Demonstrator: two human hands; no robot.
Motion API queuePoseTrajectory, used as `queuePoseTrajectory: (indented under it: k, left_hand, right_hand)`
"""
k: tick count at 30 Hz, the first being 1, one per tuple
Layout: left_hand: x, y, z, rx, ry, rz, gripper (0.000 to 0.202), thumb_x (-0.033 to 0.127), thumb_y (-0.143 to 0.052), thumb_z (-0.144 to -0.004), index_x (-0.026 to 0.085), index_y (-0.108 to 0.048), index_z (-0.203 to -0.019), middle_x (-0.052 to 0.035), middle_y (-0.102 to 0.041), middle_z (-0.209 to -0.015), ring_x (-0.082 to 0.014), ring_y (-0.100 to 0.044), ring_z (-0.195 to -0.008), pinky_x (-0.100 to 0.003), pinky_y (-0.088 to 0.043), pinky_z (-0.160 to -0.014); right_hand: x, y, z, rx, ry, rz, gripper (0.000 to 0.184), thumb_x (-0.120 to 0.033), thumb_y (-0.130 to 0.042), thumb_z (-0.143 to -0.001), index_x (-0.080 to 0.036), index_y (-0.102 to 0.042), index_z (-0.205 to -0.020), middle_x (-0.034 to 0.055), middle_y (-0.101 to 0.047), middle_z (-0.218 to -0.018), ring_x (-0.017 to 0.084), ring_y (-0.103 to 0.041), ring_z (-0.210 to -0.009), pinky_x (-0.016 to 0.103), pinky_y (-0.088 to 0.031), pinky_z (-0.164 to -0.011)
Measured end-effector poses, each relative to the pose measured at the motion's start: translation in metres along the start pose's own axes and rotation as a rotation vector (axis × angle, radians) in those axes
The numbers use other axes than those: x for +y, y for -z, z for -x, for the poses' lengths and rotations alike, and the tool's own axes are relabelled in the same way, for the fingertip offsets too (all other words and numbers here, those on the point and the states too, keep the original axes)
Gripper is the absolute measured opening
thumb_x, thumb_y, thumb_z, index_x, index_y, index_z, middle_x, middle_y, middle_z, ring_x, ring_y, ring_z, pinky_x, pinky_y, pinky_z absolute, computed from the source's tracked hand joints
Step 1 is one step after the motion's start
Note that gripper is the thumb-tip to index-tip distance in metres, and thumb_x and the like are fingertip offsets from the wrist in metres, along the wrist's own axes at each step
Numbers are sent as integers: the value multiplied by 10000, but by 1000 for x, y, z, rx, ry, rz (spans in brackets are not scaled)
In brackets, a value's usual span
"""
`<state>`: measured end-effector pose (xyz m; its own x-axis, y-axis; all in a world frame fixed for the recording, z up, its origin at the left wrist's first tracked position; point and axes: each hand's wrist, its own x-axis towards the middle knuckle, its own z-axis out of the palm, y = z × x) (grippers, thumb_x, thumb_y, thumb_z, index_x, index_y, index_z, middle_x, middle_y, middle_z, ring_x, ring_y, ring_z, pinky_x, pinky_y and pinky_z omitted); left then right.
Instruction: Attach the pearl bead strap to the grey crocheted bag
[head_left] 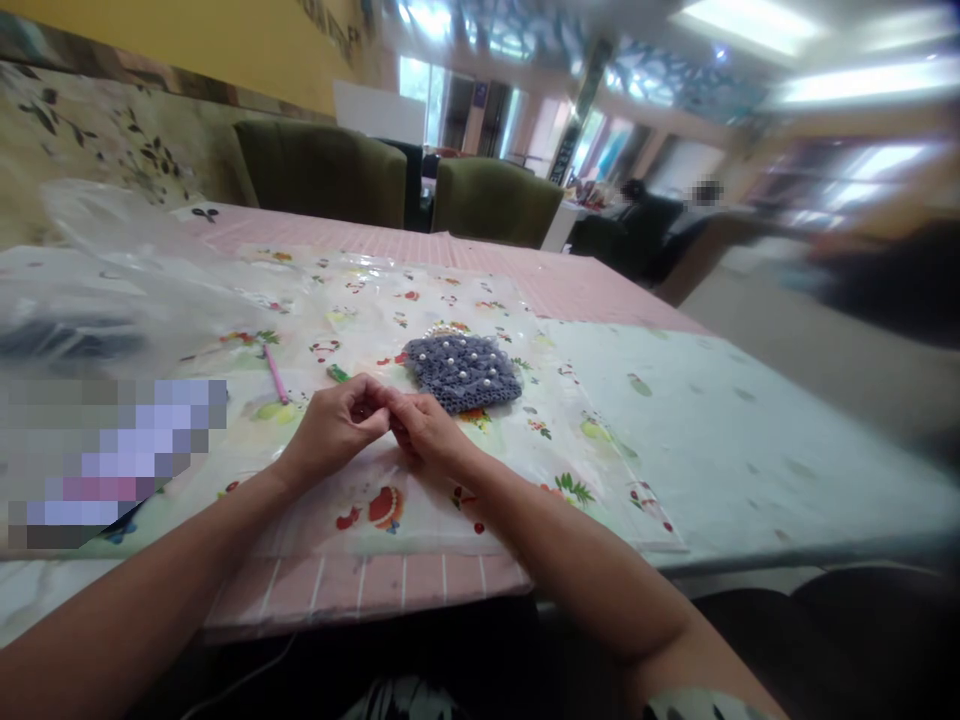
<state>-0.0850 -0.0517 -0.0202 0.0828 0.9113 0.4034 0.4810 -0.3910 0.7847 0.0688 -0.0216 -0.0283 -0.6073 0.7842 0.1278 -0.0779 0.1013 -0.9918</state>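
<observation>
My left hand and my right hand meet over the patterned plastic sheet on the table. Both have their fingers pinched together, fingertips touching, around something too small to make out. Just beyond them lies a grey-purple crocheted piece studded with white pearl beads. A pink crochet hook lies to the left of my left hand, and a small green item lies between the hook and the crocheted piece.
A crumpled clear plastic bag sits at the left of the table. The pink checked tablecloth shows at the near edge. Green armchairs stand behind the table; a seated person is far back.
</observation>
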Motion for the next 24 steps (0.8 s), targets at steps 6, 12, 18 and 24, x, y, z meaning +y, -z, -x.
queuePoseTrajectory:
  k: [6,12,18,24]
  left_hand:
    - [2,-1,0,19,46,44,89,223,-609,-744,153,-615,-799,-4,-637,-667,-117,-595,-599,-211,-489,-556]
    - [5,-6,4,85,97,114,92,230,-619,-714,157,-593,-763,8,-613,-634,-116,-580,-587,-215,-476,-549]
    - [6,-11,6,139,180,193,142,272,-647,-708,168,-553,-732,22,-586,-610,-118,-575,-560,-220,-459,-530]
    - [3,-13,5,138,174,203,154,291,-649,-737,170,-552,-743,10,-612,-649,-137,-607,-600,-245,-487,-574]
  right_hand:
    - [2,-2,0,44,-9,49,564,-649,-414,-906,-192,-490,-583,-35,-362,-487,91,-319,-486,225,-236,-453]
    - [2,-5,3,77,41,96,534,-588,-396,-929,-186,-477,-589,-26,-399,-514,98,-369,-524,224,-268,-481]
    - [6,-9,3,132,-19,79,541,-625,-398,-908,-183,-479,-607,-28,-398,-524,100,-383,-536,217,-286,-486]
    - [10,-7,0,154,26,98,542,-620,-395,-912,-185,-477,-601,-16,-434,-563,112,-416,-567,225,-332,-535]
